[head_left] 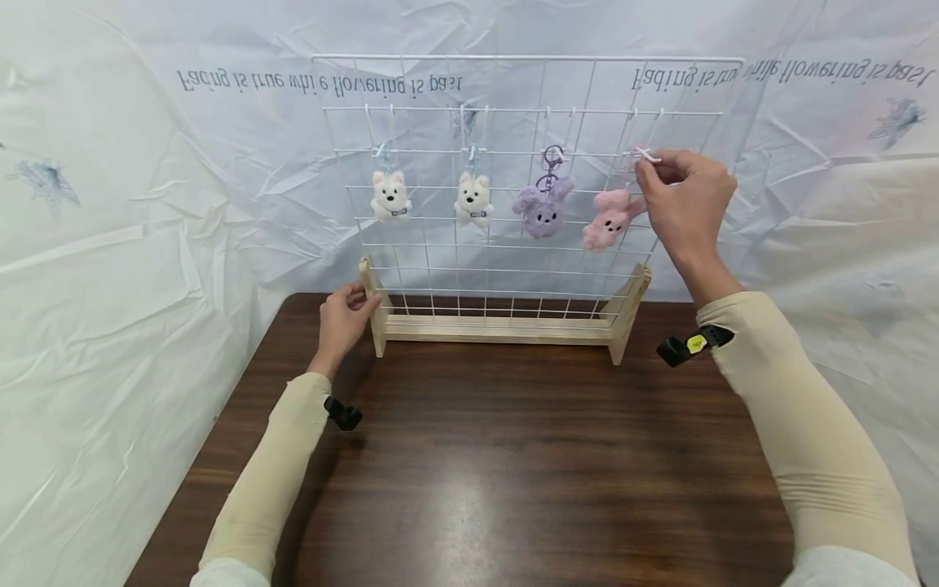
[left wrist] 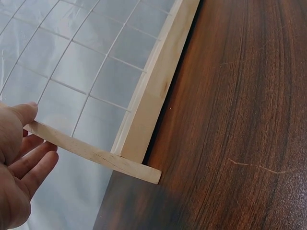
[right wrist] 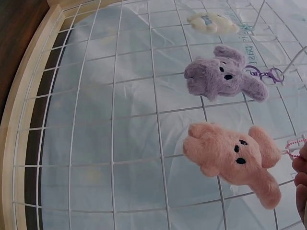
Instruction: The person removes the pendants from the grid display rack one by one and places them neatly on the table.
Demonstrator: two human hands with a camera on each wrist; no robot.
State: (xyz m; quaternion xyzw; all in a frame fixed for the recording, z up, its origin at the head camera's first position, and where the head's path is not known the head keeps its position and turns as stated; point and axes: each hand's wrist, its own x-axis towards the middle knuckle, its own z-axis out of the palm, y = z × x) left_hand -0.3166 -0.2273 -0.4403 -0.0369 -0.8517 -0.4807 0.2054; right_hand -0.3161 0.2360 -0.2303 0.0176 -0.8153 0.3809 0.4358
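Note:
Up at the grid's right side, my right hand (head_left: 689,200) pinches the chain of a pink plush bunny keychain (head_left: 609,220) beside a white hook (head_left: 647,155). In the right wrist view the pink beaded chain (right wrist: 292,145) meets the fingertips at the edge. My left hand (head_left: 345,320) grips the left wooden leg (left wrist: 86,149) of the stand, thumb on one side and fingers on the other. A purple plush bunny keychain (head_left: 544,214) and two white plush dog keychains, one left (head_left: 390,198) and one nearer the middle (head_left: 473,201), hang on hooks.
The white wire grid (head_left: 440,246) stands upright in a wooden base (head_left: 499,329) at the back of the brown table (head_left: 469,456). Behind it hangs a white sheet (head_left: 242,163) with printed lettering. The right wooden leg (head_left: 629,314) is below my right arm.

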